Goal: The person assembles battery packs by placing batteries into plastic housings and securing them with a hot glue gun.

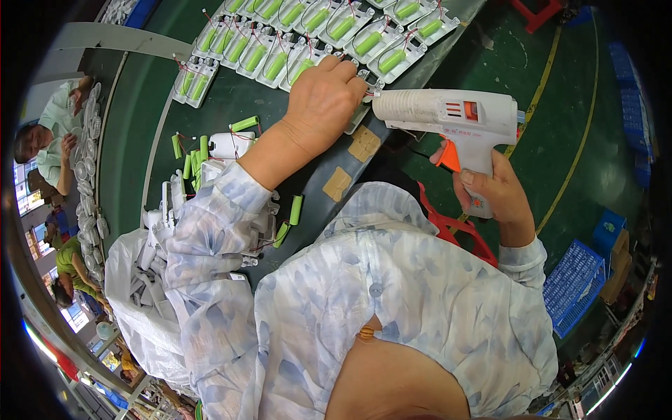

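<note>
My right hand (495, 183) grips a white hot glue gun (455, 115) by its handle, with fingers at the orange trigger. Its nozzle points left and ends close to my left hand (323, 105). That hand is closed, knuckles up, over the near end of the rows of white plastic housings (393, 61); its fingertips and what they hold are hidden. Part of a white housing (357, 120) shows just beneath the hand. Green cylindrical batteries (341, 28) with thin red and dark wires lie in the housings.
Loose green batteries (196, 164) and white parts lie left of my forearm, by a white bag (133, 280) of plastic pieces. Brown pads (337, 183) sit near the bench edge. A red stool (455, 227) and blue crates (574, 287) stand right. People work at far left.
</note>
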The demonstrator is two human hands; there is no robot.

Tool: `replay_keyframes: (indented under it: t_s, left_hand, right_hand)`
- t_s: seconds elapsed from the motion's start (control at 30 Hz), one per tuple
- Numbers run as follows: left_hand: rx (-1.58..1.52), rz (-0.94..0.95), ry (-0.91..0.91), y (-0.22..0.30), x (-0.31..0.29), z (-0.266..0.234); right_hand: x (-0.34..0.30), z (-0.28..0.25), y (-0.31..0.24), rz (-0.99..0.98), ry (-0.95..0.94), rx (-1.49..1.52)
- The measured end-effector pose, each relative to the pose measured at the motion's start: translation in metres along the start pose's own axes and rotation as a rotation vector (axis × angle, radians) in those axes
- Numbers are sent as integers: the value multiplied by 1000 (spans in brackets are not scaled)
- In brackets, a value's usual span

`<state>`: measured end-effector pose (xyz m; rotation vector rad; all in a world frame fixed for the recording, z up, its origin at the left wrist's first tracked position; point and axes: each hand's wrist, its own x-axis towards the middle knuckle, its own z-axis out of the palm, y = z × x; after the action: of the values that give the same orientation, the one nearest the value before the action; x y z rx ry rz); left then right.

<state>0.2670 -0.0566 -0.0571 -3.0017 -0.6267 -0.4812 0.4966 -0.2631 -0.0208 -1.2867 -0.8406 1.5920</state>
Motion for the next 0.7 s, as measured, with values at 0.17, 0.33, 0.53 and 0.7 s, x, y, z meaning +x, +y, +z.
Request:
replay_keyframes:
  t_s: [0.17,0.33,0.53,0.7]
  left_hand:
    - [-7,-37,130,-2,-3,-24]
    - [-94,-136,82,-8,-19,-65]
    - [-74,-273,-64,-20,-50,-83]
    - [-24,-362,-181,-34,-80,-90]
  right_hand:
    - [3,0,5,-5,40,-20]
    - [13,2,1,-5,11,-40]
    - [15,3,7,-2,10,-59]
    - [6,6,0,2,15,-34]
